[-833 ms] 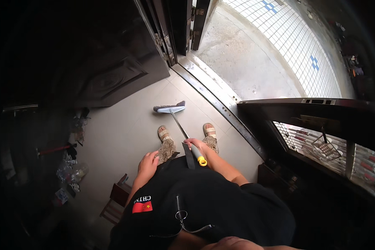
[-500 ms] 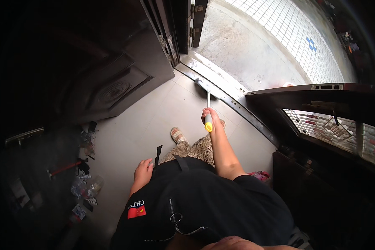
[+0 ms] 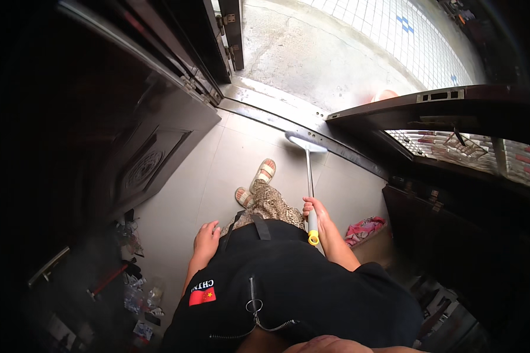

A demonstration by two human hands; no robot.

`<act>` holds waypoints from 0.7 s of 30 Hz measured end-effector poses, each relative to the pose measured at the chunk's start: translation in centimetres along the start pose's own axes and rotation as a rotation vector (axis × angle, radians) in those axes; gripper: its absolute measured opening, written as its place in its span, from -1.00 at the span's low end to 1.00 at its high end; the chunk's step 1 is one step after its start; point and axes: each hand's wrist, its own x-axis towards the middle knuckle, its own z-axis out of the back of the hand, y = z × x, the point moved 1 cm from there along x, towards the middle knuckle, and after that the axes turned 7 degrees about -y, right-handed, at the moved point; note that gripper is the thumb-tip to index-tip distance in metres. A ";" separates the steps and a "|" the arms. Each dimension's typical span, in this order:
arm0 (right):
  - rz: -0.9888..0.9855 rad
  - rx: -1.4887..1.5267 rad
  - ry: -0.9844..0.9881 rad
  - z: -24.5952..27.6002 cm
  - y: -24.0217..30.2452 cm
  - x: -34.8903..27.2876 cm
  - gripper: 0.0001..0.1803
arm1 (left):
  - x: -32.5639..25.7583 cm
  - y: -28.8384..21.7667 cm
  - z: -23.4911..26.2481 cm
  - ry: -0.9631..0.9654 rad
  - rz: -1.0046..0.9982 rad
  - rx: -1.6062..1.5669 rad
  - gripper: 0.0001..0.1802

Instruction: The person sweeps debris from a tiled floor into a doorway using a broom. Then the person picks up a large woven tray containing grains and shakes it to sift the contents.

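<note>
My right hand (image 3: 319,215) is closed round the grey grip of a broom (image 3: 310,176), a metal pole with a yellow end loop. Its wide whitish head (image 3: 305,143) is low over the pale tiled floor, beside the dark door threshold (image 3: 277,125). Motion blurs the head, so its bristles are hard to make out. At my left side, by my waist, my left hand (image 3: 206,240) hangs loosely, its fingers apart and nothing visible in them. My sandalled feet (image 3: 265,170) stand on the tiles between the hands and the threshold.
A dark panelled door (image 3: 153,159) stands at the left; another door leaf with a window (image 3: 418,106) is at the right. Clutter (image 3: 138,294) lies along the left wall. A pink cloth (image 3: 365,229) sits on a box at the right. Concrete ground (image 3: 294,47) lies outside.
The broom has come back toward me and a little right, my right hand drawing nearer my waist. My left foot has stepped forward. The view has shifted slightly.
</note>
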 end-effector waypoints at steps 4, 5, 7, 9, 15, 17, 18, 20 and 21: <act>-0.083 0.254 0.007 1.8 0.9 6.9 -0.77 | 1.6 -2.8 0.8 0.049 -0.016 0.044 -0.66; -0.094 0.224 0.008 1.2 0.9 8.8 -0.73 | 2.2 -3.0 0.9 0.050 -0.011 0.059 -0.66; -0.114 0.130 -0.058 -2.6 0.5 10.4 -0.75 | 3.0 -3.1 1.1 0.045 0.009 0.100 -0.67; -0.080 0.032 0.046 -6.0 -0.7 11.9 -0.77 | 3.5 -2.7 1.2 0.058 -0.042 0.143 -0.67; -0.085 0.014 0.234 -18.2 -0.5 11.1 -0.78 | 6.7 -6.1 5.0 0.143 -0.078 0.242 -0.67; -0.110 0.229 0.359 -19.1 1.1 9.3 -0.80 | 7.8 -7.1 6.3 0.164 -0.123 0.251 -0.67; -0.122 0.323 0.443 -17.7 2.3 8.1 -0.81 | 8.5 -7.2 7.0 0.170 -0.166 0.247 -0.67; 0.014 0.282 0.468 -14.9 2.8 4.0 -0.92 | 10.1 -7.2 8.2 0.190 -0.228 0.270 -0.67; 0.095 0.145 0.390 -13.9 2.2 2.0 -0.95 | 10.6 -6.9 8.6 0.209 -0.242 0.293 -0.67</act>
